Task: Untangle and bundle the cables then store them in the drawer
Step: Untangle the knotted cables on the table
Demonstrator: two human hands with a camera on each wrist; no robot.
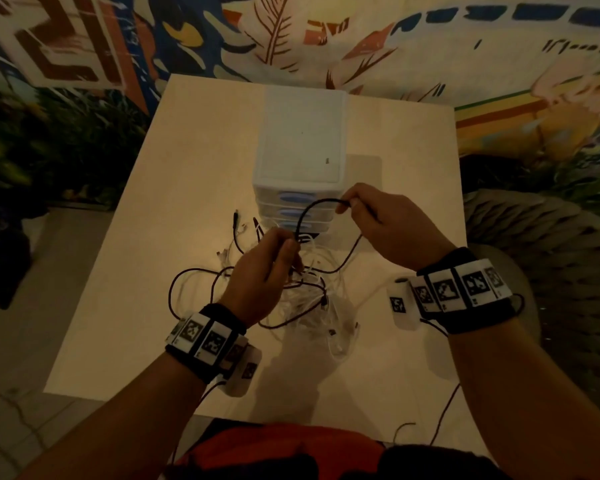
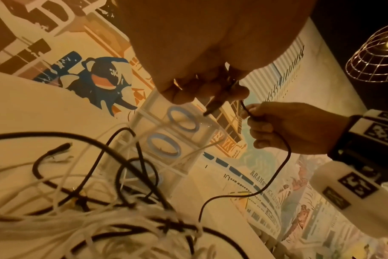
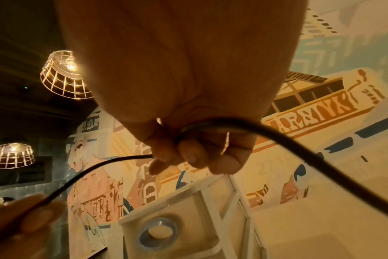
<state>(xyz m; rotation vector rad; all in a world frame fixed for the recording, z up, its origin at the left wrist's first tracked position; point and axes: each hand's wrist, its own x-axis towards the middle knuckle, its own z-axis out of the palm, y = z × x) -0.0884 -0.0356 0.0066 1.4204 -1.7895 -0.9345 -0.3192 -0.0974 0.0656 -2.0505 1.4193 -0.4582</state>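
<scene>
Black cable point(image 1: 321, 206) arched between both hands' pinching fingers point(image 1: 343, 205), above tangle point(image 1: 305, 292)

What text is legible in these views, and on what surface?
"ARANB", partly cut off: wall mural, left wrist view.
"27", faint, more digits unclear: mural, right wrist view.
Orange stylised lettering on the mural banner: too stylised to read with confidence.
Dark mural sign: too blurred to read.
Wristband markers: square code patterns, small print unreadable.
Drawer unit, cables: no text visible.
</scene>
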